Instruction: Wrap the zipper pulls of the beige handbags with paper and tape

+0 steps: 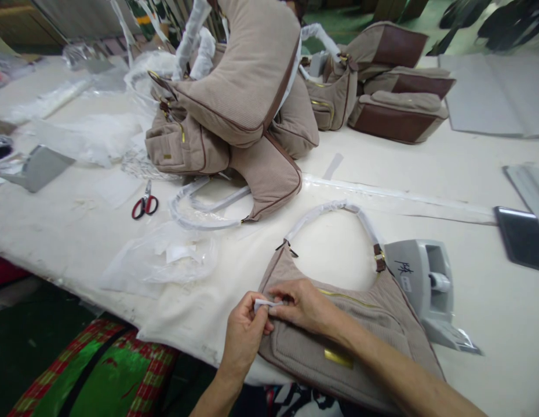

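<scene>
At the taupe handbag [302,353], over its left part, pinches with left hand [247,331] and right hand [303,305] alike a small white strip [262,303], apparently folding or straightening it, and next probably needs a steady two-handed grip.
</scene>
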`<action>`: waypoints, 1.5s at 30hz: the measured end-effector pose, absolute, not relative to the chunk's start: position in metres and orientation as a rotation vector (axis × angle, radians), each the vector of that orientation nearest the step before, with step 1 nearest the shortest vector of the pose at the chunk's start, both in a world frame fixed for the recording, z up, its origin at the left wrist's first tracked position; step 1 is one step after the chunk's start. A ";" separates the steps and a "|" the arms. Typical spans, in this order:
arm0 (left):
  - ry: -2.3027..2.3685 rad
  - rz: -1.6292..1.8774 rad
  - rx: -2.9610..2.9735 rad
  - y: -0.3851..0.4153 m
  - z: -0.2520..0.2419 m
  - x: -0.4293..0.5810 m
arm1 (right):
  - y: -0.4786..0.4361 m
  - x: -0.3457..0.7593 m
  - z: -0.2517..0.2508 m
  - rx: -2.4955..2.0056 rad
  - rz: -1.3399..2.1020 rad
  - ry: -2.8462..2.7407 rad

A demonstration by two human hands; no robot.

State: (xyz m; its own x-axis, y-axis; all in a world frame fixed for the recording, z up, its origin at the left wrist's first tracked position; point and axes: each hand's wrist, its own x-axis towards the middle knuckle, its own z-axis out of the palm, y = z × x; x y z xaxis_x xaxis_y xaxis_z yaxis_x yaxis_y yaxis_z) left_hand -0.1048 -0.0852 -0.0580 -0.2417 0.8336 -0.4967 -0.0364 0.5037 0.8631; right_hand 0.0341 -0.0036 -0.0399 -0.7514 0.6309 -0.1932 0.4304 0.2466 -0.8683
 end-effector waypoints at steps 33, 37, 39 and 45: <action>1.198 0.976 0.084 -0.090 -0.051 -0.116 | -0.043 0.048 -0.065 -0.576 0.461 -2.614; 1.215 0.786 0.058 -0.083 -0.050 -0.129 | -0.041 0.049 -0.067 -0.520 0.393 -2.611; 1.254 0.659 0.162 -0.080 -0.049 -0.133 | -0.041 0.049 -0.067 -0.512 0.393 -2.623; 1.240 0.460 0.337 -0.078 -0.044 -0.136 | -0.041 0.049 -0.066 -0.487 0.406 -2.604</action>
State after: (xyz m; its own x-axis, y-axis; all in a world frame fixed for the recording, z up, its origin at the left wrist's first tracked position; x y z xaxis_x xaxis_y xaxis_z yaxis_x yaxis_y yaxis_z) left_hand -0.1359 -0.0784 -0.0444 0.2527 0.5081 -0.8234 -0.1512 0.8613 0.4850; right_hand 0.0490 -0.0409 -0.0658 -0.8328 0.4022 0.3804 0.2675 0.8939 -0.3597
